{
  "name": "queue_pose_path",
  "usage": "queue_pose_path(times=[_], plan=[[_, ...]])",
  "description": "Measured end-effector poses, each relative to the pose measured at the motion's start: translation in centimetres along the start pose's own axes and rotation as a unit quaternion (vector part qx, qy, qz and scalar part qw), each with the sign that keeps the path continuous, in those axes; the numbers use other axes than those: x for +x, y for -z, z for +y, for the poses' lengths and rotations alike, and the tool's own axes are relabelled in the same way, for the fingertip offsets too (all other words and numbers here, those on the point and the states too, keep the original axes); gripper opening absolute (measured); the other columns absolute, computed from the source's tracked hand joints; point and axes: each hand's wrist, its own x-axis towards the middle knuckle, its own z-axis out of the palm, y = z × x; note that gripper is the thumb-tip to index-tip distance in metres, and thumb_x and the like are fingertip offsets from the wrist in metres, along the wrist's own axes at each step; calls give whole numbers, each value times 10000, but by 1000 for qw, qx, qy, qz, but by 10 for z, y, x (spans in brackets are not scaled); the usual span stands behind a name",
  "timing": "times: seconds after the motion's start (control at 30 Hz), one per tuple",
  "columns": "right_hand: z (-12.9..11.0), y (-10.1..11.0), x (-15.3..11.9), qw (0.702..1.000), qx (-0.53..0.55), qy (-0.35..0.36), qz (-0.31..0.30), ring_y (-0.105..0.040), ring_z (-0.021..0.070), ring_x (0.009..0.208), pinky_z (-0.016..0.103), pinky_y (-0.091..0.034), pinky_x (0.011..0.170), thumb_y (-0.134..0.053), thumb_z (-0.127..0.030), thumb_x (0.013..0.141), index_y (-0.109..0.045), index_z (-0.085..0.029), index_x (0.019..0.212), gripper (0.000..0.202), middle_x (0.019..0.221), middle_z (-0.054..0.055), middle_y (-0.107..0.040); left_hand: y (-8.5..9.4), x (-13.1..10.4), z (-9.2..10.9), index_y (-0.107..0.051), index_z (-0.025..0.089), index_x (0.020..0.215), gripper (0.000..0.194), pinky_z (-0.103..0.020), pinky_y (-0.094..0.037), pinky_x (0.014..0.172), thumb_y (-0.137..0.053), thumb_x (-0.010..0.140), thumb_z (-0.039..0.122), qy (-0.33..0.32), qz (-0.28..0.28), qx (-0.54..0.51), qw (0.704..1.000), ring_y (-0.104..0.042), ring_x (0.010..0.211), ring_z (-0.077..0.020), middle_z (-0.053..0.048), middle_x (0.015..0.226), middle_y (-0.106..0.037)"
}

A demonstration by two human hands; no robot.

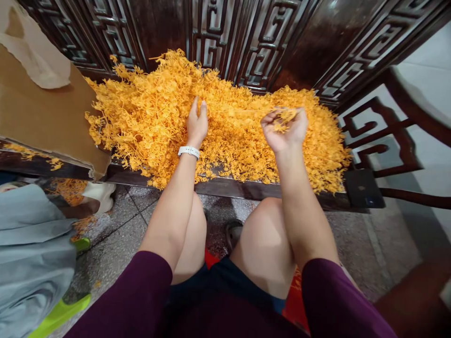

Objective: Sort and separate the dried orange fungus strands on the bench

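A wide heap of orange plastic sprigs [232, 145], thin-stemmed with small curly tips, lies across the dark wooden bench. Over the right part of the heap, my right hand [286, 129] is closed with curled fingers round a bunch of orange sprigs [283, 117]. From that bunch a thin orange stem [243, 111] stretches left towards my left hand [197, 124]. The left thumb and fingers point up and stand a little apart, in front of the heap. Whether the stem's end touches the left thumb, I cannot tell. A white band is on my left wrist.
A cardboard box [42, 108] stands at the bench's left end. A small dark flat object [364, 188] lies at its right end. The carved wooden backrest [232, 37] rises behind. At lower left are a person's grey clothing [31, 263] and a green stool edge [63, 314].
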Motion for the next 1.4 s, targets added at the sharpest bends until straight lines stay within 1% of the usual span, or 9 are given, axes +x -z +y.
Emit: queue_pose_path(times=[0.17, 0.3, 0.37, 0.53, 0.63, 0.77, 0.93, 1.07, 1.4], plan=[[-19, 54, -25, 991, 51, 62, 107, -539, 407, 1189, 505, -414, 880, -494, -795, 768, -711, -330, 848, 519, 933, 165, -665, 1, 3, -4, -569, 359, 1502, 669, -378, -534, 959, -744, 906, 608, -19, 10, 33, 999, -649, 1223, -286, -86, 1430, -673], [-42, 64, -59, 981, -193, -6, -26, -534, 418, 1243, 507, -453, 875, -460, -794, 812, -712, -337, 1136, 614, 1098, 151, -692, -11, -13, -5, -612, 265, 1440, 661, -399, -502, 1019, -762, 894, 604, -44, -46, 67, 996, -624, 1255, -319, -144, 1296, -714], [-50, 61, -73, 971, -231, -8, -61, -527, 418, 1267, 505, -468, 894, -446, -780, 859, -666, -325, 1264, 648, 1166, 155, -691, -21, -34, 3, -674, 224, 1327, 606, -388, -500, 1022, -741, 892, 641, -87, -74, 83, 990, -602, 1283, -337, -166, 1209, -721], [-64, 60, -101, 977, -213, 2, 34, -551, 406, 1279, 495, -491, 899, -400, -749, 947, -601, -303, 1374, 650, 1225, 150, -679, -73, -104, 27, -734, 223, 1039, 380, -327, -511, 930, -780, 892, 571, -215, -218, 49, 951, -643, 1161, -271, -94, 1052, -728], [-71, 63, -115, 974, -216, 4, 62, -572, 383, 1277, 467, -503, 891, -395, -774, 963, -604, -302, 1375, 661, 1257, 135, -675, -112, -131, 21, -689, 195, 822, 239, -291, -492, 829, -811, 899, 385, -187, -284, 4, 940, -651, 887, -186, -53, 877, -707], [-69, 70, -130, 975, -202, -16, 89, -591, 336, 1263, 414, -519, 888, -421, -807, 957, -619, -295, 1354, 678, 1262, 117, -679, -143, -138, 4, -602, 191, 707, 294, -264, -469, 752, -670, 990, 233, -132, -268, -59, 952, -579, 754, -141, -13, 743, -604], [-41, 76, -142, 982, -176, -12, 70, -590, 271, 1208, 369, -528, 897, -605, -788, 883, -636, -282, 1265, 635, 1233, 86, -656, -151, -138, -1, -615, 194, 731, 234, -255, -456, 716, -671, 954, 149, -102, -269, -69, 955, -541, 726, -131, -2, 738, -562], [-24, 78, -149, 985, -170, 4, 32, -594, 236, 1065, 383, -511, 910, -731, -709, 838, -660, -248, 1040, 508, 1045, 65, -651, -154, -140, -6, -587, 191, 684, 270, -259, -463, 710, -663, 933, 117, -103, -267, -59, 956, -530, 707, -127, 4, 701, -533], [-25, 88, -151, 993, -76, -86, 12, -559, 180, 856, 326, -464, 752, -733, -522, 875, -510, -235, 776, 377, 804, 20, -549, -156, -142, 12, -645, 180, 782, 219, -274, -494, 807, -641, 998, 145, -89, -229, -57, 968, -635, 849, -132, -32, 832, -649]])
